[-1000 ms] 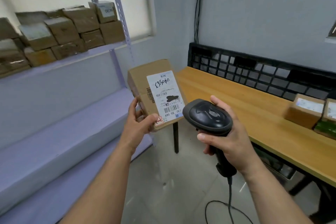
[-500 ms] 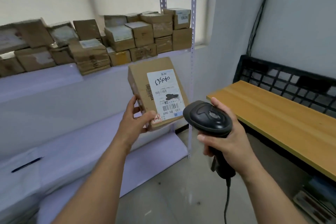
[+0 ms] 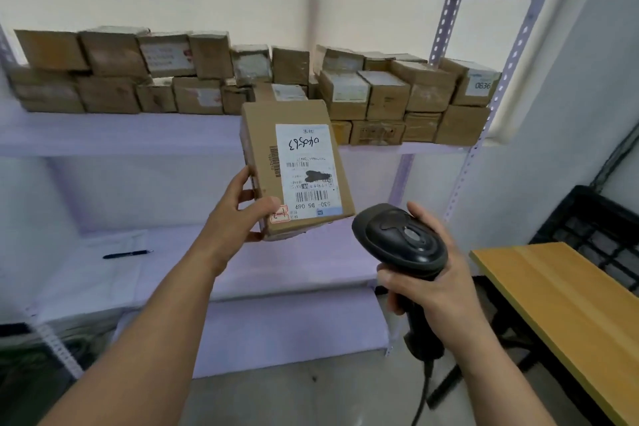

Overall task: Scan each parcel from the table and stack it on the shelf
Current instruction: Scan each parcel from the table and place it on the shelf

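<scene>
Parcel, lower corner in left grip

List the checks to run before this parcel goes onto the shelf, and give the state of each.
1. Grip: the left hand holds the parcel by its lower corner: ok.
2. The label faces outward, barcode uncovered: ok.
3. The right hand holds the scanner by its handle: ok.
4. Scan registered: cannot tell; no beam or signal shows.
5. Bare strip on the shelf in front of the stacked parcels: ok.
6. The scanner's cable is free of snags: cannot tell; it leaves the frame.
</scene>
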Action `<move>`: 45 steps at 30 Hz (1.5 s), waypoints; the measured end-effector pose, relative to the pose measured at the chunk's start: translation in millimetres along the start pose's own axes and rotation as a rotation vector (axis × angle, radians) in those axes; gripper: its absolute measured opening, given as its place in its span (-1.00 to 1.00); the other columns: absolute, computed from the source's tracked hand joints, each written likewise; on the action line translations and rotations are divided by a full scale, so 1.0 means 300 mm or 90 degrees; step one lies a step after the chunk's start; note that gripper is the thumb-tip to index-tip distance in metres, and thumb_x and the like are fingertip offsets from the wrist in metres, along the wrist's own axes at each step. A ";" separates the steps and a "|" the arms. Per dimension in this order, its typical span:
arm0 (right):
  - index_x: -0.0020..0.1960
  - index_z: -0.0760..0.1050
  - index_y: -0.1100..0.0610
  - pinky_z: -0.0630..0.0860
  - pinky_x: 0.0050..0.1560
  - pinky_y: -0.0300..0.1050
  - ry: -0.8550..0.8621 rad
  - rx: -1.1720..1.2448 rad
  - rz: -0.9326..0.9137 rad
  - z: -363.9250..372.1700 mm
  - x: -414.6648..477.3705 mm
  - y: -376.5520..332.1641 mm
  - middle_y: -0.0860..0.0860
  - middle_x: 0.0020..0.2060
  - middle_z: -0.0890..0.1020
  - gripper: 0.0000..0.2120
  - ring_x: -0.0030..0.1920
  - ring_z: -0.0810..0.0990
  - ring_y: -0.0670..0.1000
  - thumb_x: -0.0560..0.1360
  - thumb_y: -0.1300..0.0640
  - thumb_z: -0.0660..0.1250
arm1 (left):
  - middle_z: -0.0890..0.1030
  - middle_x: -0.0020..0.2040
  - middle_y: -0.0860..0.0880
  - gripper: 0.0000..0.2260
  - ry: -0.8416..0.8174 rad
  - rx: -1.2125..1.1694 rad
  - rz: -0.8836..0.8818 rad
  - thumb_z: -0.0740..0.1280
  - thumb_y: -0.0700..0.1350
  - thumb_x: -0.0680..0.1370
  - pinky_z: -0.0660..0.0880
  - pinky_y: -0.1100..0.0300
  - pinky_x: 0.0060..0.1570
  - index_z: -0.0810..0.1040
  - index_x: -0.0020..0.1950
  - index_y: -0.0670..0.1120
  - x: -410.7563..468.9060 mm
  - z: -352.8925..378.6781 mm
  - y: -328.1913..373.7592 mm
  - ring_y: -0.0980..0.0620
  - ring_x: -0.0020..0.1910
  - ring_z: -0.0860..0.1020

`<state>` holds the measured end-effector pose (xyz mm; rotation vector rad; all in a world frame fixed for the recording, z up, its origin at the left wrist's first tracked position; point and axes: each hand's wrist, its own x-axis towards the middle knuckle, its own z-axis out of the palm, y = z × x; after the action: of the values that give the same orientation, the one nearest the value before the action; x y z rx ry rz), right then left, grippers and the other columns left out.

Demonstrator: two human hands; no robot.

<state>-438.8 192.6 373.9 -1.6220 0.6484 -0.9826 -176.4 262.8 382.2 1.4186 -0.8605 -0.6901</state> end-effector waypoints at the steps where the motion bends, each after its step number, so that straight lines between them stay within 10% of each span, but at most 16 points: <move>1: 0.29 0.42 -0.28 0.58 -0.39 0.06 -0.007 -0.001 0.005 0.009 0.014 0.002 -0.05 0.03 0.64 -0.18 -0.39 0.57 0.35 0.31 0.48 0.49 | 0.54 0.23 0.02 -0.32 0.012 0.001 0.002 0.34 0.07 0.31 0.55 0.22 -0.22 0.26 0.43 0.23 0.008 -0.023 0.004 0.09 0.10 0.58; 14: 0.31 0.36 -0.28 0.58 -0.40 -0.01 -0.014 -0.002 -0.004 0.320 0.250 -0.010 -0.11 -0.05 0.67 -0.17 -0.45 0.57 0.17 0.34 0.49 0.45 | 0.61 0.07 0.08 -0.54 0.059 0.029 0.019 0.29 -0.12 0.58 0.54 0.18 -0.26 0.28 0.42 0.21 0.293 -0.378 0.049 0.15 -0.04 0.60; 25: 0.21 0.42 -0.44 0.57 -0.38 0.03 0.033 0.014 -0.014 0.566 0.428 0.036 0.02 0.03 0.63 -0.17 -0.42 0.59 0.19 0.25 0.36 0.55 | 0.61 0.15 0.02 -0.65 0.031 0.073 -0.039 0.26 0.10 0.54 0.58 0.11 -0.25 0.43 0.33 0.15 0.644 -0.544 0.031 0.01 0.00 0.62; 31: 0.27 0.39 -0.35 0.60 -0.35 0.04 0.065 -0.007 -0.001 0.583 0.451 0.053 0.05 0.10 0.60 -0.16 -0.40 0.60 0.19 0.32 0.47 0.49 | 0.43 0.39 0.03 -0.43 0.099 0.124 0.030 0.13 0.34 0.55 0.44 -0.06 0.26 0.20 0.52 0.19 0.730 -0.516 0.028 -0.07 0.28 0.47; 37: 0.28 0.40 -0.34 0.61 -0.34 0.06 0.090 -0.032 -0.010 0.569 0.465 0.061 0.02 0.10 0.58 -0.16 -0.38 0.61 0.20 0.32 0.47 0.49 | 0.41 0.41 0.08 -0.08 0.012 0.189 0.086 0.51 0.09 0.39 0.42 0.03 0.26 -0.03 0.55 0.22 0.742 -0.503 -0.026 0.00 0.34 0.42; 45: 0.25 0.42 -0.42 0.59 -0.36 0.04 0.105 -0.038 -0.019 0.551 0.480 0.060 0.09 0.08 0.61 -0.15 -0.41 0.59 0.21 0.32 0.45 0.50 | 0.35 0.48 0.01 -0.08 0.055 0.255 0.096 0.45 0.14 0.44 0.36 -0.04 0.35 -0.13 0.56 0.19 0.793 -0.492 -0.045 -0.09 0.40 0.36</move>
<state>-222.4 154.3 382.4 -1.6172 0.7731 -1.1361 76.5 143.2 397.8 1.7027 -1.0651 -0.3494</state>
